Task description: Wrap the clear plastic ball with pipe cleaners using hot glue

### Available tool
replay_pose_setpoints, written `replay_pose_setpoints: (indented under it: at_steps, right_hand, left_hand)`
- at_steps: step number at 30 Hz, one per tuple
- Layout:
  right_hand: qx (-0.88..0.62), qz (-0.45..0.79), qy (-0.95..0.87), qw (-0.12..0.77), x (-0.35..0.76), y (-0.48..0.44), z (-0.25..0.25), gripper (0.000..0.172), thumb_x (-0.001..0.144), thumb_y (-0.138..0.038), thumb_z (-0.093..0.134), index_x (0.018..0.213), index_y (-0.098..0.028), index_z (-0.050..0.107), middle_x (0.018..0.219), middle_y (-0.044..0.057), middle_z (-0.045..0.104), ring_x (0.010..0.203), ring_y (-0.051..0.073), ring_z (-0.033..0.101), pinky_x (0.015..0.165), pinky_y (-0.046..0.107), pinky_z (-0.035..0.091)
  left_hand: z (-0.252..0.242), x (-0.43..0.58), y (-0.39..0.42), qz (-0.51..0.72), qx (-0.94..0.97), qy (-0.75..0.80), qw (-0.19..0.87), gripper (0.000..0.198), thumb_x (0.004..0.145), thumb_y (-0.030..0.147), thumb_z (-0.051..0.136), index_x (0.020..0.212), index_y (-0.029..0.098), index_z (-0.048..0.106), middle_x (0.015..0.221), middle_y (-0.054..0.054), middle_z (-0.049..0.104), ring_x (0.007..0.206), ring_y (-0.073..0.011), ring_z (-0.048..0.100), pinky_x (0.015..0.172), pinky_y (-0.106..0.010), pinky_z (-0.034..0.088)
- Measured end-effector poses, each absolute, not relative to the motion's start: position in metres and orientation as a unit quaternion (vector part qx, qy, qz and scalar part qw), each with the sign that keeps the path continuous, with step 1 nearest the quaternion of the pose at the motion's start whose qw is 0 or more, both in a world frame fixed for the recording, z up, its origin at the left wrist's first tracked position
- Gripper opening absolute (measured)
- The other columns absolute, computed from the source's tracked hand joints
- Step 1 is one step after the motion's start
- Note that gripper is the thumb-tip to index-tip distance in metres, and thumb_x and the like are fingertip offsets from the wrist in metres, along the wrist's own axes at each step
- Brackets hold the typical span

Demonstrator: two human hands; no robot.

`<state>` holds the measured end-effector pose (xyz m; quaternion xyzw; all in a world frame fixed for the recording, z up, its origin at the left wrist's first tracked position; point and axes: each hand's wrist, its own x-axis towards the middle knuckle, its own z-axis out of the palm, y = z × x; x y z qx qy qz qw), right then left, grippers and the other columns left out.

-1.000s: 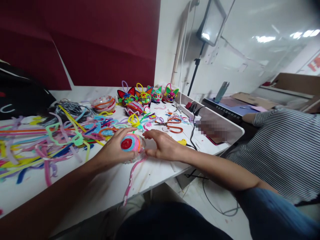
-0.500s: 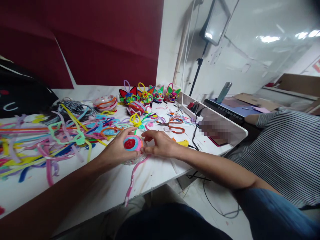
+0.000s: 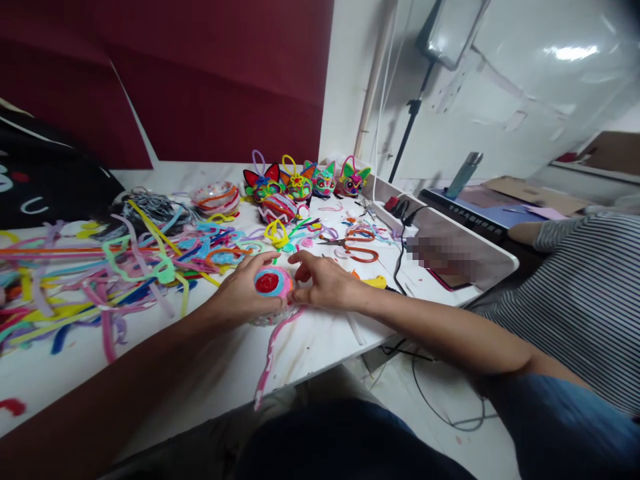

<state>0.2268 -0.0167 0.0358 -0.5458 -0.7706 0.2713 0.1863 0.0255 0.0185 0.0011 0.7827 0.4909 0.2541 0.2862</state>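
A round ball (image 3: pixel 273 283) wrapped with coiled pipe cleaners in red, blue and pink stands low over the table in front of me. My left hand (image 3: pixel 245 288) is closed around its left side, with the thumb along the near face. At the right side, my right hand (image 3: pixel 324 283) has thumb and fingers bent in a pinch against the edge. From there a pink pipe cleaner (image 3: pixel 270 353) trails down toward the table's front edge. Its upper end seems to lie at the right fingertips, which partly hide it. The ball's underside looks clear and shiny.
Loose pipe cleaners (image 3: pixel 145 287) cover the table's left side. Behind the ball are orange-handled scissors (image 3: pixel 361 247), a yellow glue gun (image 3: pixel 375 281) with a cord, and several cat-faced ornaments (image 3: pixel 300 183). A white tray wall (image 3: pixel 450 237) bounds the right; a person in a striped shirt (image 3: pixel 585 293) sits beyond.
The whole view has shifted slightly, so things sit a little further right. Both hands keep their places on the ball, and the right fingers look drawn slightly closer together.
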Motion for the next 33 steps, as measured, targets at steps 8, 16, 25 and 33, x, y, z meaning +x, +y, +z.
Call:
replay_pose_setpoints:
  at_steps: [8,16,25,33]
  right_hand:
    - [-0.554,0.303,-0.752,0.19,0.226,-0.012,0.035,0.064,0.075,-0.021,0.084,0.13,-0.02,0.052,0.1,0.003,0.071,0.09,0.02,0.067,0.078,0.031,0.049]
    - [-0.563,0.331,-0.734,0.188,0.223,-0.007,0.039,0.057,0.07,-0.019,0.087,0.114,-0.023,0.05,0.085,-0.004,0.062,0.081,0.017,0.062,0.069,0.027,0.045]
    - [-0.563,0.332,-0.738,0.168,0.223,-0.007,0.044,0.056,0.073,-0.019,0.088,0.113,-0.023,0.049,0.084,-0.004,0.06,0.083,0.019,0.061,0.07,0.029,0.042]
    - [-0.54,0.345,-0.752,0.154,0.228,-0.006,0.045,0.066,0.076,-0.017,0.086,0.129,-0.022,0.047,0.094,-0.001,0.063,0.09,0.019,0.065,0.073,0.028,0.046]
  left_hand:
    - [0.01,0.03,0.014,0.221,0.767,0.524,0.298,0.103,0.053,0.043,0.07,0.149,0.017,0.047,0.144,-0.015,0.057,0.122,-0.0397,0.06,0.107,-0.051,0.047]
    - [0.012,0.034,0.013,0.227,0.745,0.546,0.309,0.1,0.049,0.04,0.072,0.145,0.021,0.051,0.139,-0.013,0.059,0.121,-0.0408,0.061,0.102,-0.051,0.05]
    - [0.009,0.033,0.015,0.233,0.726,0.549,0.34,0.105,0.048,0.041,0.074,0.147,0.018,0.047,0.132,-0.013,0.061,0.106,-0.0379,0.066,0.085,-0.047,0.057]
    - [0.009,0.031,0.014,0.231,0.734,0.551,0.323,0.101,0.051,0.041,0.074,0.146,0.021,0.048,0.127,-0.01,0.063,0.104,-0.0357,0.067,0.079,-0.043,0.058]
